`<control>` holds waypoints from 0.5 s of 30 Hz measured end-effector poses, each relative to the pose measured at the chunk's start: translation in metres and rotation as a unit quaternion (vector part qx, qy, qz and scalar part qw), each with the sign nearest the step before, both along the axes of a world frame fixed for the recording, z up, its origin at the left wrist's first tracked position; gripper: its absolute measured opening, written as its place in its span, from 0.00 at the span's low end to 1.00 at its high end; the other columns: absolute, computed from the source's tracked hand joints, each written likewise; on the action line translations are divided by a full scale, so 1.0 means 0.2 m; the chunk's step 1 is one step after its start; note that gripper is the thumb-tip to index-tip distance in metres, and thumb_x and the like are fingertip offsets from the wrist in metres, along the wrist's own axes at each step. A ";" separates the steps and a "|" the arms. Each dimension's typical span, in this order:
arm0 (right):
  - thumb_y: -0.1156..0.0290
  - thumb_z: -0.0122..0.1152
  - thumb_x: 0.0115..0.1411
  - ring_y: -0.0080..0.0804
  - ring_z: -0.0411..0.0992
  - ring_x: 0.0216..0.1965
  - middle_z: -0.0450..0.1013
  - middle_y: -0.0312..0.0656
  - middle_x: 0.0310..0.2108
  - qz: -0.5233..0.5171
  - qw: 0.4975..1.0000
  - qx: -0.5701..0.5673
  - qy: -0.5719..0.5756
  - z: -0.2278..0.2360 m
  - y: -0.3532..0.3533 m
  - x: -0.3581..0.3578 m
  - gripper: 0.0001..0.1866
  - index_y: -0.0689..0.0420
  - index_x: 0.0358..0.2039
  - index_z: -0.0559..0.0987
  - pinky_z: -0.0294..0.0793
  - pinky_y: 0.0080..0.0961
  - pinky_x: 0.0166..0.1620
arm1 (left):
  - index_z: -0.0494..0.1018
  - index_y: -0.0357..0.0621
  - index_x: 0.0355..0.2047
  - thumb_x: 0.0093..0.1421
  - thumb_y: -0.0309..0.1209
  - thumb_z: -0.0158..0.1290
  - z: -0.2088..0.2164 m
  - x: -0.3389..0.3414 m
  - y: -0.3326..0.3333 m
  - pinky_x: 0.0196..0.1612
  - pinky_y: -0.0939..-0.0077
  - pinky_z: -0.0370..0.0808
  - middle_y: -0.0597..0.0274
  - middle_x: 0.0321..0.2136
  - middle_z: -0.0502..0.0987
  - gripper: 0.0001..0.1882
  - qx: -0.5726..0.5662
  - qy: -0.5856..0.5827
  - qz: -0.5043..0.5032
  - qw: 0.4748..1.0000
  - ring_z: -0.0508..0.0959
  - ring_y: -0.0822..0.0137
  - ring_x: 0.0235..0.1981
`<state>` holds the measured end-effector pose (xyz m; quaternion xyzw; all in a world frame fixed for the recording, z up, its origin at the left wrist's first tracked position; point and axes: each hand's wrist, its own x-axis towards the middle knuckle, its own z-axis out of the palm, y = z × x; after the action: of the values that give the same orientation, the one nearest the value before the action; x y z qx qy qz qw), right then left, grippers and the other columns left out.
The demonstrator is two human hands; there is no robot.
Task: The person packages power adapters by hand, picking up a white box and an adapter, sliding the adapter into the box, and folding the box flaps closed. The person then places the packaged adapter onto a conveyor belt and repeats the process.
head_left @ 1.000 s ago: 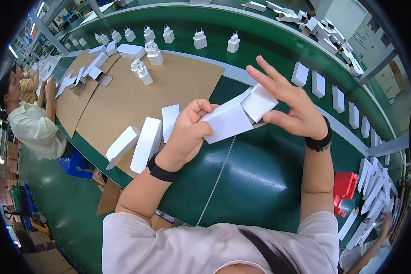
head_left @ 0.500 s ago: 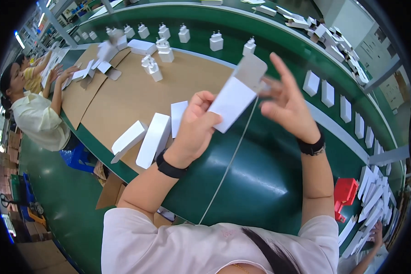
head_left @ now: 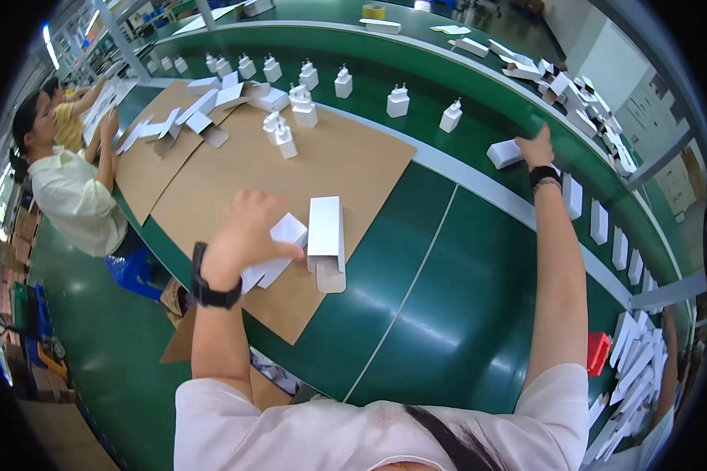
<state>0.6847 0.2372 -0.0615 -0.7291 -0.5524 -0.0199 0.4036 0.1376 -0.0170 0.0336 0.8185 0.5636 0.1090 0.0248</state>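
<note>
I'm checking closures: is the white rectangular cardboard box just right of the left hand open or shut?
Open: the box has its near-end flap sticking out, untucked.

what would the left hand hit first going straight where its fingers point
Probably the nearest white plug adapters on the cardboard sheet, though the left hand is blurred and could pass above them.

White boxes (head_left: 324,224) smooth card; green tabletop (head_left: 463,298) glossy.
</note>
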 end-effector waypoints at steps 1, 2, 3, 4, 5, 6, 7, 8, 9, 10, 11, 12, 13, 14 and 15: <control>0.61 0.66 0.41 0.50 0.66 0.49 0.67 0.53 0.48 -0.031 0.994 -0.054 -0.092 0.05 -0.06 -0.50 0.47 0.54 0.61 0.54 0.67 0.40 0.50 | 0.69 0.42 0.48 0.38 0.38 0.65 -0.01 -0.07 -0.09 0.51 0.62 0.65 0.48 0.42 0.72 0.35 -0.018 0.030 0.034 0.999 0.69 0.52 0.46; 0.63 0.67 0.41 0.50 0.66 0.50 0.67 0.55 0.49 0.051 0.992 -0.010 -0.112 0.16 -0.13 -0.70 0.41 0.59 0.56 0.61 0.66 0.39 0.53 | 0.69 0.43 0.48 0.38 0.36 0.64 0.00 -0.04 -0.14 0.50 0.63 0.64 0.49 0.41 0.72 0.34 -0.045 0.039 0.061 0.996 0.69 0.52 0.44; 0.62 0.68 0.41 0.51 0.65 0.52 0.66 0.55 0.51 0.143 0.983 0.010 -0.112 0.19 -0.10 -0.74 0.43 0.60 0.57 0.60 0.63 0.36 0.55 | 0.69 0.44 0.48 0.37 0.34 0.63 0.00 0.02 -0.14 0.50 0.64 0.64 0.49 0.40 0.72 0.33 -0.068 0.040 0.075 0.994 0.68 0.53 0.43; 0.61 0.69 0.39 0.51 0.63 0.54 0.65 0.57 0.52 0.186 0.982 0.001 -0.026 0.17 -0.08 -0.82 0.46 0.62 0.58 0.58 0.63 0.34 0.55 | 0.69 0.44 0.48 0.37 0.34 0.63 -0.01 0.05 -0.14 0.50 0.64 0.64 0.49 0.40 0.72 0.33 -0.067 0.041 0.072 0.994 0.68 0.53 0.43; 0.60 0.70 0.38 0.51 0.62 0.56 0.63 0.59 0.53 0.189 0.975 -0.106 0.053 0.19 -0.08 -0.95 0.50 0.64 0.59 0.56 0.62 0.33 0.56 | 0.69 0.45 0.48 0.37 0.33 0.62 -0.04 0.04 -0.12 0.49 0.65 0.63 0.50 0.41 0.72 0.33 -0.089 0.054 0.090 0.990 0.68 0.52 0.42; 0.60 0.71 0.36 0.50 0.65 0.53 0.66 0.59 0.51 0.173 0.981 -0.072 0.040 0.10 0.01 -0.88 0.47 0.65 0.56 0.61 0.63 0.32 0.55 | 0.69 0.46 0.47 0.37 0.31 0.61 -0.05 0.09 -0.06 0.49 0.65 0.63 0.51 0.41 0.71 0.32 -0.099 0.057 0.084 0.990 0.68 0.52 0.41; 0.60 0.72 0.35 0.49 0.68 0.49 0.68 0.58 0.48 0.165 0.975 -0.142 0.032 0.05 0.08 -0.86 0.44 0.65 0.52 0.65 0.66 0.32 0.52 | 0.69 0.46 0.49 0.39 0.29 0.62 -0.01 0.12 -0.04 0.49 0.64 0.64 0.51 0.42 0.70 0.32 -0.062 0.034 0.071 0.995 0.69 0.53 0.41; 0.61 0.73 0.34 0.49 0.70 0.46 0.70 0.56 0.45 0.165 0.963 -0.212 0.028 0.05 0.11 -0.89 0.40 0.65 0.48 0.68 0.69 0.33 0.50 | 0.69 0.46 0.49 0.39 0.29 0.62 0.06 0.11 -0.06 0.49 0.64 0.64 0.51 0.42 0.70 0.32 -0.057 0.037 0.072 0.995 0.69 0.53 0.41; 0.61 0.73 0.34 0.49 0.70 0.46 0.70 0.56 0.45 0.165 0.964 -0.206 0.030 0.06 0.12 -0.88 0.40 0.65 0.48 0.68 0.69 0.33 0.50 | 0.69 0.44 0.48 0.39 0.26 0.61 0.13 0.11 -0.08 0.45 0.65 0.67 0.52 0.39 0.72 0.31 0.002 -0.057 0.077 0.995 0.70 0.55 0.40; 0.61 0.72 0.35 0.44 0.71 0.43 0.72 0.53 0.41 0.159 0.978 -0.126 0.044 0.05 0.11 -0.89 0.34 0.64 0.42 0.71 0.69 0.32 0.47 | 0.69 0.41 0.48 0.40 0.22 0.61 0.19 0.09 -0.11 0.41 0.66 0.70 0.54 0.35 0.74 0.30 0.054 -0.149 0.088 0.983 0.72 0.58 0.39; 0.61 0.72 0.36 0.40 0.72 0.39 0.73 0.50 0.36 0.162 0.984 -0.047 0.062 0.08 0.04 -0.97 0.28 0.62 0.36 0.73 0.70 0.30 0.45 | 0.69 0.41 0.48 0.40 0.22 0.61 0.26 0.08 -0.15 0.41 0.66 0.70 0.54 0.35 0.74 0.30 0.051 -0.142 0.102 0.983 0.72 0.58 0.39; 0.63 0.71 0.38 0.33 0.71 0.34 0.72 0.45 0.32 0.181 0.975 0.003 0.131 0.14 -0.02 -1.01 0.24 0.61 0.33 0.71 0.70 0.27 0.40 | 0.66 0.39 0.50 0.41 0.19 0.60 0.32 0.10 -0.14 0.41 0.70 0.71 0.56 0.37 0.73 0.31 0.094 -0.364 0.076 0.924 0.72 0.62 0.40; 0.66 0.70 0.40 0.28 0.70 0.33 0.70 0.41 0.31 0.224 0.958 0.016 0.178 0.25 -0.11 -1.04 0.23 0.60 0.34 0.70 0.69 0.23 0.38 | 0.64 0.37 0.52 0.43 0.16 0.58 0.36 0.11 -0.11 0.41 0.75 0.73 0.58 0.39 0.73 0.33 0.139 -0.567 0.042 0.811 0.73 0.65 0.41; 0.68 0.69 0.41 0.25 0.68 0.32 0.68 0.37 0.31 0.266 0.942 0.067 0.195 0.34 -0.24 -1.04 0.23 0.59 0.36 0.69 0.69 0.20 0.36 | 0.59 0.35 0.54 0.45 0.13 0.56 0.35 0.10 -0.06 0.44 0.81 0.71 0.60 0.44 0.69 0.34 0.099 -0.622 -0.022 0.776 0.71 0.69 0.44; 0.71 0.69 0.41 0.23 0.67 0.33 0.67 0.35 0.31 0.338 0.902 0.092 0.254 0.44 -0.38 -1.08 0.23 0.58 0.37 0.67 0.68 0.19 0.36 | 0.60 0.37 0.54 0.44 0.13 0.56 0.31 0.08 0.00 0.44 0.80 0.71 0.60 0.45 0.69 0.34 0.034 -0.656 -0.036 0.753 0.71 0.68 0.45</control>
<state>0.4686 0.1603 0.0258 -0.4386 -0.6403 0.2530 0.5776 0.1539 -0.0163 0.0952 0.5665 0.3748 0.6370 0.3646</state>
